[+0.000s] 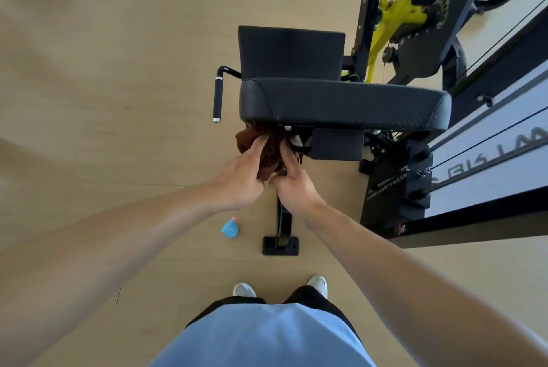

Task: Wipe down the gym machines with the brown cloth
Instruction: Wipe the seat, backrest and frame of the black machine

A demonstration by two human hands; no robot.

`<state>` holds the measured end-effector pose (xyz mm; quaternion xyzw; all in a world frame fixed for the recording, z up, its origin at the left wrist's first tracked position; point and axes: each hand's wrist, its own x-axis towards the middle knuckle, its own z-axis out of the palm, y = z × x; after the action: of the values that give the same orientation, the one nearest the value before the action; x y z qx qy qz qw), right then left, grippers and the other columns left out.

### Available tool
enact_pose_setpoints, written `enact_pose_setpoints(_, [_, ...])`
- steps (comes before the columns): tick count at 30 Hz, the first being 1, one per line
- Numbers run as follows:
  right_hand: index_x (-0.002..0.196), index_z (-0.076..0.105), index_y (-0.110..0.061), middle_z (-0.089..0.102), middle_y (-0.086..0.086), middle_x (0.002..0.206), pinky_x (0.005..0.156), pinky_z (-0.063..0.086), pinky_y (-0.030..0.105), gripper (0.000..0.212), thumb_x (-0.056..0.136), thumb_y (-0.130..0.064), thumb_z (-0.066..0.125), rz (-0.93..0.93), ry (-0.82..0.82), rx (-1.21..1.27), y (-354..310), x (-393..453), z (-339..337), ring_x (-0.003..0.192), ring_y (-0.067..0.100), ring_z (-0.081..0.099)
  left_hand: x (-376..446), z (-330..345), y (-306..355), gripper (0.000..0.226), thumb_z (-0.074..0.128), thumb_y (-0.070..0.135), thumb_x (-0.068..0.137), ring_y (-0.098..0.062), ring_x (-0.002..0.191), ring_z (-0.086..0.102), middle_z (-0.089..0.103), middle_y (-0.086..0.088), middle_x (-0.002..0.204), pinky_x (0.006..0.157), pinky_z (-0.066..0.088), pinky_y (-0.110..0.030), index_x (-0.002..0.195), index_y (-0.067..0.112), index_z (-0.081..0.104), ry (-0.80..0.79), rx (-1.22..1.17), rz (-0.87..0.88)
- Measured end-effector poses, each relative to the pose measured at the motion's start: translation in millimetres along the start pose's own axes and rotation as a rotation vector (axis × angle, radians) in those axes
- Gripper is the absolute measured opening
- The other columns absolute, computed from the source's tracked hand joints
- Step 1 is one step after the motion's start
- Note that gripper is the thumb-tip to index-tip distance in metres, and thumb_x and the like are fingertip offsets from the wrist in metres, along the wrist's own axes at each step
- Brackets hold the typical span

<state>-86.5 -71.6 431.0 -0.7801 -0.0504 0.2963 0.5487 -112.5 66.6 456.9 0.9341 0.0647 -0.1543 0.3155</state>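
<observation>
A bunched brown cloth [268,156] sits just under the front edge of the machine's black padded seat [341,103], against the metal frame below it. My left hand [243,174] grips the cloth from the left, thumb up along it. On the right side, my right hand [292,180] holds the same cloth with its fingers curled into the fabric. Part of the cloth is hidden between the two hands. The machine's black upright post [283,218] runs down from the hands to a foot plate [280,245] on the floor.
A black handle with silver ends [217,98] sticks out left of the seat. A small blue spray bottle [229,228] lies on the light wood floor. The weight stack and cables [415,180] stand to the right, with a yellow-green frame [394,17] behind.
</observation>
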Motion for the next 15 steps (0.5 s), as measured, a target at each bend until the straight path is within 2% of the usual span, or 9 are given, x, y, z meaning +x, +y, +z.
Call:
enact_pose_setpoints(1, [0.16,0.019,-0.038,0.037,-0.02,0.142,0.075,0.038,-0.004,0.084,0.093,0.005,0.045,0.008,0.0,-0.07,2.1,8.4,1.3,0.12,0.0,0.043,6.4,1.9,-1.6,0.078,0.051,0.001,0.087,-0.033,0.113,0.058,0.056,-0.012,0.134,0.077,0.039,-0.029,0.154,0.02,0.017,-0.015,0.006,-0.015])
enact_pose_setpoints(2, [0.16,0.021,-0.038,0.032,-0.017,0.151,0.089,0.041,0.004,0.083,0.091,0.003,0.044,0.005,-0.006,-0.14,5.7,17.2,2.0,0.131,0.007,0.038,12.9,3.2,-4.1,0.073,0.05,-0.002,0.085,-0.033,0.11,0.058,0.056,-0.011,0.129,0.074,0.036,-0.028,0.15,0.018,0.023,-0.034,0.022,-0.017])
enact_pose_setpoints(4, [0.155,0.029,-0.036,0.025,-0.01,0.162,0.114,0.038,0.034,0.079,0.087,0.002,0.042,-0.017,-0.023,-0.248,12.4,32.3,-3.1,0.146,0.023,0.03,29.2,6.8,-10.9,0.062,0.05,-0.003,0.083,-0.036,0.111,0.056,0.053,-0.008,0.117,0.072,0.033,-0.029,0.141,0.012,0.032,-0.07,0.07,-0.015])
enact_pose_setpoints(5, [0.154,0.029,-0.035,0.023,-0.008,0.164,0.117,0.033,0.039,0.078,0.086,0.002,0.041,-0.022,-0.036,-0.283,14.6,38.6,-4.2,0.149,0.026,0.026,36.9,10.0,-16.0,0.063,0.051,-0.002,0.083,-0.036,0.117,0.053,0.051,-0.009,0.119,0.073,0.033,-0.029,0.142,0.01,0.031,-0.076,0.092,-0.014])
enact_pose_setpoints(7, [0.158,0.023,-0.036,0.02,-0.011,0.165,0.116,0.029,0.032,0.083,0.088,0.003,0.042,-0.033,-0.037,-0.285,17.9,39.3,-2.9,0.15,0.017,0.024,39.9,19.5,-19.0,0.075,0.055,0.001,0.083,-0.034,0.13,0.045,0.044,-0.012,0.143,0.082,0.036,-0.031,0.151,0.009,0.023,-0.071,0.091,-0.003])
enact_pose_setpoints(9, [0.161,0.011,-0.041,0.025,-0.02,0.159,0.11,0.029,0.023,0.093,0.087,0.005,0.044,-0.047,0.0,-0.226,20.0,22.6,1.4,0.141,0.001,0.027,26.3,30.3,-14.1,0.087,0.056,0.003,0.086,-0.034,0.134,0.044,0.033,-0.011,0.157,0.086,0.036,-0.03,0.158,0.013,0.009,-0.055,0.055,0.019])
enact_pose_setpoints(12, [0.158,0.012,-0.048,0.031,-0.028,0.152,0.107,0.034,0.013,0.101,0.083,0.011,0.045,-0.103,0.047,-0.104,24.6,-11.9,7.1,0.129,-0.019,0.035,-9.4,37.0,-12.1,0.092,0.051,0.0,0.086,-0.034,0.125,0.052,0.04,-0.015,0.154,0.084,0.036,-0.023,0.159,0.016,-0.003,-0.019,-0.057,0.111])
enact_pose_setpoints(14, [0.156,0.015,-0.048,0.043,-0.025,0.147,0.099,0.036,0.003,0.099,0.084,0.013,0.046,-0.142,0.063,-0.042,19.7,-21.9,8.6,0.121,-0.027,0.04,-21.4,29.5,-15.6,0.09,0.048,-0.002,0.08,-0.03,0.131,0.05,0.043,-0.016,0.152,0.095,0.038,-0.019,0.157,0.014,0.004,0.057,-0.183,0.187])
enact_pose_setpoints(15, [0.159,0.013,-0.044,0.045,-0.026,0.145,0.096,0.036,0.0,0.098,0.085,0.013,0.045,-0.146,0.058,-0.032,17.9,-21.7,10.1,0.119,-0.029,0.041,-21.7,26.4,-18.5,0.088,0.046,0.0,0.077,-0.03,0.133,0.05,0.044,-0.015,0.151,0.102,0.04,-0.023,0.155,0.014,0.008,0.083,-0.235,0.196])
